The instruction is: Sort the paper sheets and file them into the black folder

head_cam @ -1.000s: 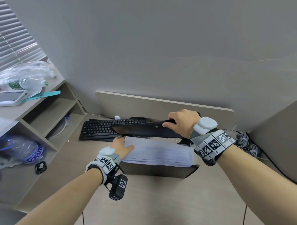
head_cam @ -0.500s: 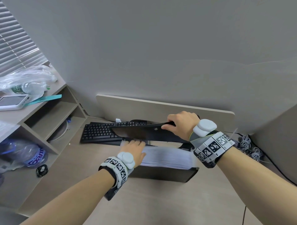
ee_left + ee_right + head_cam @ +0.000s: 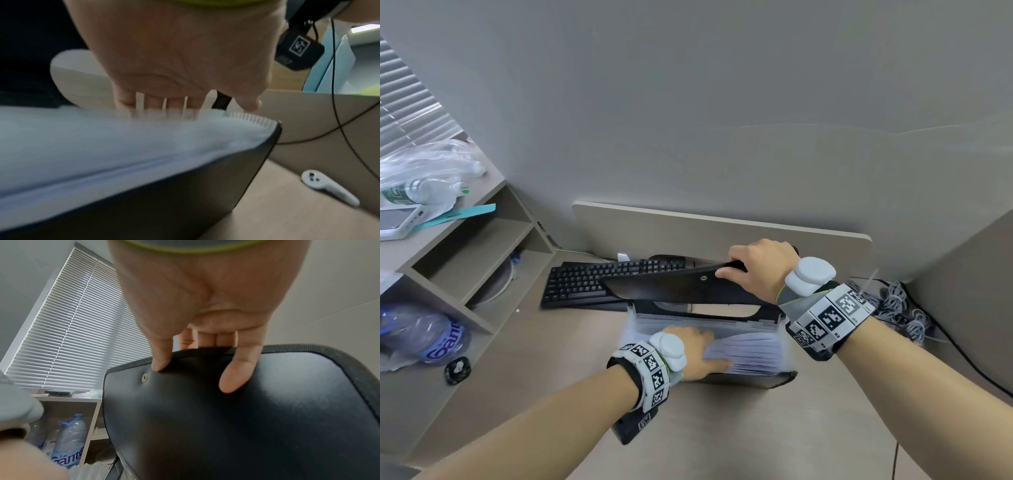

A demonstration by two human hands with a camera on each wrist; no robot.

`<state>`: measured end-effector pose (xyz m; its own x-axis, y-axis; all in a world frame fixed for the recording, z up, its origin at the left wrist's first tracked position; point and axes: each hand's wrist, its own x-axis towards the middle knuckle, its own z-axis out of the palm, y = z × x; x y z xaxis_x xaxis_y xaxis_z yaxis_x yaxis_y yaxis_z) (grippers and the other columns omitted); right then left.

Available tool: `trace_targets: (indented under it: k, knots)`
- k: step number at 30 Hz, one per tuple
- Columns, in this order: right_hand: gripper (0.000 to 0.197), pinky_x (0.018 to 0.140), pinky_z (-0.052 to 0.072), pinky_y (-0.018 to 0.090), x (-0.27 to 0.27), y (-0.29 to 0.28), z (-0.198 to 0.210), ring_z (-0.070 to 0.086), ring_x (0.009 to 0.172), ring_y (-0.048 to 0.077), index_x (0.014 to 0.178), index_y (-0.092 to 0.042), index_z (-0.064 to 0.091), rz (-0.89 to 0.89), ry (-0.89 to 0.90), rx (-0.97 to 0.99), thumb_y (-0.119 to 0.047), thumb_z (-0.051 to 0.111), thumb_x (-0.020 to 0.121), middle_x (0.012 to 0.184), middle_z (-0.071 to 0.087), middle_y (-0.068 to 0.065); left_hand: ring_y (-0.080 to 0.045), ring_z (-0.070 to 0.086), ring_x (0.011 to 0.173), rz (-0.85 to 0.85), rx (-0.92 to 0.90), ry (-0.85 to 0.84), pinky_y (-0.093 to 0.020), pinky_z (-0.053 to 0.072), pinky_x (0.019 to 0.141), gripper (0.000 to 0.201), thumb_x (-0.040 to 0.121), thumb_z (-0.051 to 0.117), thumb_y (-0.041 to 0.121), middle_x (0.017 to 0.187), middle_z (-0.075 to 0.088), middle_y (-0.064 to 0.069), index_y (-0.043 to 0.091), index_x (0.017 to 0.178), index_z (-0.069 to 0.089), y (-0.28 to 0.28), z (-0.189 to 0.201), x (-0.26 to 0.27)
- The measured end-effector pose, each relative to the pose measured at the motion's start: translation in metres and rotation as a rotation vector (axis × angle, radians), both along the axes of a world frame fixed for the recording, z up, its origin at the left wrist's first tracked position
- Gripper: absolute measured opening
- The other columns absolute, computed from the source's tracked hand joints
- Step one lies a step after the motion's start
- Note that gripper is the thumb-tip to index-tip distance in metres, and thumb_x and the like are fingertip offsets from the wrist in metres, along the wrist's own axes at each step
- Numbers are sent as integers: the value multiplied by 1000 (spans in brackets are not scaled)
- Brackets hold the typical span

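Observation:
A black expanding folder [image 3: 750, 379] stands on the desk, its pockets filled with white paper sheets [image 3: 751, 353]. My left hand [image 3: 702, 346] lies palm-down with straight fingers pressing on the sheets' top edges at the folder's left end; in the left wrist view the fingertips of the left hand [image 3: 180, 56] are hidden behind the sheets [image 3: 102, 146]. My right hand [image 3: 736, 267] pinches the edge of the folder's flap [image 3: 671, 286] and holds it lifted over the back. The right wrist view shows the right hand's [image 3: 205, 296] thumb and little finger on the flap [image 3: 226, 426] near its snap.
A black keyboard [image 3: 599, 284] lies behind the folder, under a beige board [image 3: 722, 233] against the wall. A shelf unit [image 3: 465, 260] with a water bottle [image 3: 424, 339] stands left. Coiled cables [image 3: 900, 308] lie right. A white controller [image 3: 329, 186] rests on the desk.
My left hand has turned palm-down and moved from the stack's left edge onto the top of the sheets. The right hand keeps the flap raised in about the same place.

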<state>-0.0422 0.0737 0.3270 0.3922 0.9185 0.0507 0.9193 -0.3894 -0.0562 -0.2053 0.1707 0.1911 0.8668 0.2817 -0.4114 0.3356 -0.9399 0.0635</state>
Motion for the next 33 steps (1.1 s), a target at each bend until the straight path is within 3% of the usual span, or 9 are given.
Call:
trace_targets:
  k: [3, 7, 13, 16, 19, 21, 24, 29, 33]
  knots:
    - [38, 64, 35, 31, 2, -1, -1, 47, 72, 24, 79, -27, 45, -4, 9, 6, -63, 39, 91, 71, 51, -5, -30, 62, 101, -18, -16, -12, -39, 51, 84, 90, 70, 35, 89, 118, 64, -3, 24, 133, 38, 2, -4, -1]
    - [38, 63, 34, 30, 3, 0, -3, 47, 71, 25, 81, -28, 45, -10, 4, -2, -64, 38, 91, 72, 51, -5, -29, 60, 107, -56, 4, -99, -38, 48, 90, 89, 72, 46, 84, 123, 60, -3, 23, 136, 37, 12, -1, -3]
    - [43, 64, 34, 30, 6, 5, -10, 52, 75, 26, 92, -26, 55, -56, 10, -9, -65, 36, 91, 79, 59, -3, -23, 52, 119, -120, 15, -165, -38, 41, 99, 97, 69, 43, 88, 135, 51, 3, 25, 143, 33, 12, -5, -9]
    - [44, 65, 36, 31, 10, 6, -18, 59, 82, 28, 93, -25, 55, -59, 22, -23, -64, 36, 91, 83, 64, -2, -27, 49, 122, -146, 93, -102, -40, 39, 99, 86, 82, 56, 65, 137, 47, -3, 21, 148, 22, 14, -6, -7]
    - [45, 64, 39, 31, 10, 9, -29, 57, 77, 27, 90, -23, 54, -81, 32, -39, -65, 35, 91, 83, 65, -1, -31, 58, 107, -69, 98, -51, -39, 45, 85, 58, 87, 57, 17, 123, 56, -7, 19, 139, 30, 20, -3, 4]
    - [46, 63, 39, 31, 12, 10, -35, 53, 72, 26, 90, -23, 53, -107, 29, -49, -65, 35, 91, 83, 65, -1, -34, 62, 95, 30, 9, -34, -39, 47, 74, 52, 82, 51, 4, 110, 62, -9, 17, 130, 36, 25, 1, 16]
    - [45, 64, 41, 31, 19, 7, -35, 58, 77, 28, 92, -25, 55, -155, 30, -29, -65, 35, 91, 83, 65, -1, -33, 62, 88, 69, -91, -30, -37, 48, 68, 46, 79, 48, 3, 100, 64, -10, 19, 122, 42, 26, 5, 32]
    - [42, 61, 37, 29, 35, -12, -42, 60, 81, 28, 92, -25, 57, -244, 22, -54, -63, 39, 91, 83, 64, -2, -31, 61, 85, -21, -168, 27, -33, 49, 66, 45, 81, 51, 6, 103, 63, -10, 21, 123, 44, 5, -5, 45]
    - [28, 66, 43, 32, 39, -31, -81, 60, 85, 27, 94, -19, 62, -266, 236, -38, -43, 47, 95, 87, 66, 1, -27, 59, 86, 41, -241, 23, -31, 42, 62, 24, 91, 47, 5, 88, 54, -7, 15, 112, 44, -4, -42, 55]
